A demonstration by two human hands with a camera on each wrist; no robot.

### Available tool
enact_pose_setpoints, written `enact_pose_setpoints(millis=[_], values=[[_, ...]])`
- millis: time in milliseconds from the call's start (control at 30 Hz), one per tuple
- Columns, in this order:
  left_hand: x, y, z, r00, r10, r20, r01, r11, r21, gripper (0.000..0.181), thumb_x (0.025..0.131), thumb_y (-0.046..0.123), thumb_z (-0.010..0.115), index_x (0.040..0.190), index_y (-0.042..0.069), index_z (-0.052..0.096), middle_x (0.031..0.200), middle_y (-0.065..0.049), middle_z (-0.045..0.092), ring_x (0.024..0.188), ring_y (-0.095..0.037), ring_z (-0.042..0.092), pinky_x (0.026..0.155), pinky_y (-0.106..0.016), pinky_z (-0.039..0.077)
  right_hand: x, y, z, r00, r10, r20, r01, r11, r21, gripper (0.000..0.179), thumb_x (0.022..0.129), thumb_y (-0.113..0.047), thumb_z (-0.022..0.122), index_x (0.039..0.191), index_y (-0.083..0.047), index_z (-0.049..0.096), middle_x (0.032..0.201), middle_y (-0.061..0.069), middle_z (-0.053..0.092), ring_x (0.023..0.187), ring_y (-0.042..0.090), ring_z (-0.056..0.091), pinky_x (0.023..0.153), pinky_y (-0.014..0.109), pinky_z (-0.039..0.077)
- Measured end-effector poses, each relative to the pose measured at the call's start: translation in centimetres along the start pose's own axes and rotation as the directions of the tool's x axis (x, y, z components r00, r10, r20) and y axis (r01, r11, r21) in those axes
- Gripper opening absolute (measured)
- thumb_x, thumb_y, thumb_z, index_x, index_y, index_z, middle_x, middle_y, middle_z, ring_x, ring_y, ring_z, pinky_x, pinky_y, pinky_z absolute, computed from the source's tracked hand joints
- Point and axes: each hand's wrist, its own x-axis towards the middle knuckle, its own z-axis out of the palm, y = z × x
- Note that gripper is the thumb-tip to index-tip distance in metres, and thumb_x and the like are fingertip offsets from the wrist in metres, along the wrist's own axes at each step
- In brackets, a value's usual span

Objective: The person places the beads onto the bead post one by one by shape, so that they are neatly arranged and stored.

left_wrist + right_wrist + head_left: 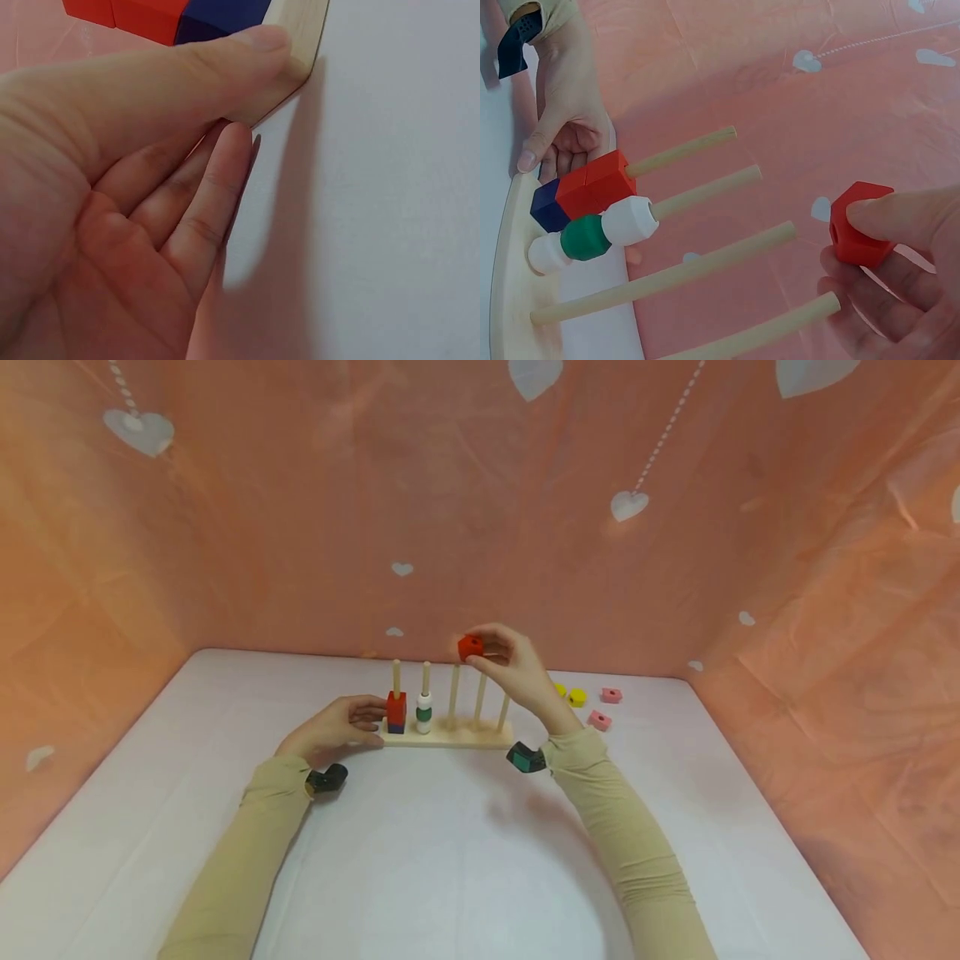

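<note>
My right hand (519, 675) pinches a red faceted bead (864, 225) with a hole, held in the air near the tops of the middle pegs. Below it stands a wooden peg rack (450, 740) with several upright pegs. On the leftmost peg, two red cube beads (589, 184) sit above a dark blue cube bead (550, 206). The second peg carries a green bead (586, 237) between two white beads (630, 220). My left hand (337, 727) holds the rack's left end, its thumb on the base and its fingers behind. The remaining pegs (667, 274) bear no beads.
Right of the rack, two yellow beads (577, 697) and two pink beads (599, 720) lie on the white tabletop (420, 860). A pink cloth backdrop (450, 527) with white hearts rises behind and at both sides.
</note>
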Motion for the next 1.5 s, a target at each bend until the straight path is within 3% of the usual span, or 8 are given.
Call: enact_pose_setpoints(millis=[300,500,933,1100,1267,1500], values=[[0.1,0.1,-0.5,1.0,0.02,0.008,-0.021,0.994,0.108,0.067,0.08,0.002,0.075,0.138,-0.003,0.042,0.136,-0.023,0.048,0.124,-0.036,0.047,0.101,-0.04,0.041,0.4,-0.3,0.7,0.999,0.029,0.03,-0.029,1.0,-0.01,0.037,0.086,0.004,0.067,0.122,0.004,0.058,0.113,0.018,0.062,0.098,0.029,0.063,0.087,0.033,0.052],[0.1,-0.2,-0.3,1.0,0.005,0.014,-0.005,1.0,0.026,0.067,0.08,0.001,0.075,0.138,-0.002,0.042,0.137,-0.022,0.047,0.125,-0.036,0.045,0.102,-0.041,0.041,0.5,0.1,1.4,0.996,0.03,0.081,-0.027,0.999,-0.034,0.035,0.087,-0.001,0.067,0.121,-0.001,0.06,0.111,0.012,0.063,0.096,0.025,0.064,0.084,0.031,0.053],[0.1,0.0,-0.1,1.0,-0.017,0.007,0.017,1.0,-0.026,0.067,0.08,-0.001,0.074,0.138,-0.002,0.042,0.139,-0.022,0.045,0.128,-0.036,0.041,0.106,-0.046,0.036,-0.2,1.2,1.3,0.994,0.063,0.089,-0.057,0.996,-0.073,0.034,0.088,-0.004,0.068,0.122,-0.005,0.06,0.112,0.009,0.063,0.099,0.022,0.062,0.081,0.032,0.053],[0.1,0.1,0.1,1.0,-0.02,0.008,0.02,0.999,-0.026,0.067,0.08,0.0,0.074,0.138,-0.002,0.041,0.139,-0.022,0.045,0.127,-0.036,0.042,0.105,-0.045,0.037,-0.5,1.4,1.7,0.994,0.082,0.067,-0.073,0.989,-0.129,0.032,0.088,-0.004,0.067,0.119,-0.007,0.061,0.108,0.007,0.064,0.095,0.019,0.062,0.074,0.03,0.051],[0.1,0.0,0.0,1.0,-0.009,0.006,0.009,1.0,-0.002,0.067,0.08,-0.001,0.074,0.138,-0.002,0.041,0.138,-0.022,0.046,0.127,-0.036,0.043,0.105,-0.045,0.037,-1.1,1.8,2.5,0.993,0.108,0.036,-0.101,0.983,-0.153,0.032,0.088,-0.005,0.068,0.119,-0.006,0.06,0.108,0.007,0.063,0.091,0.019,0.063,0.075,0.029,0.053],[-0.2,-0.1,0.0,1.0,0.004,0.011,-0.004,0.999,0.034,0.067,0.08,0.001,0.074,0.138,-0.003,0.041,0.138,-0.023,0.046,0.127,-0.037,0.043,0.105,-0.044,0.038,-2.1,3.1,3.7,0.988,0.153,-0.039,-0.155,0.987,-0.051,0.039,0.085,0.0,0.07,0.119,-0.001,0.052,0.109,0.015,0.062,0.095,0.025,0.063,0.085,0.032,0.053]])
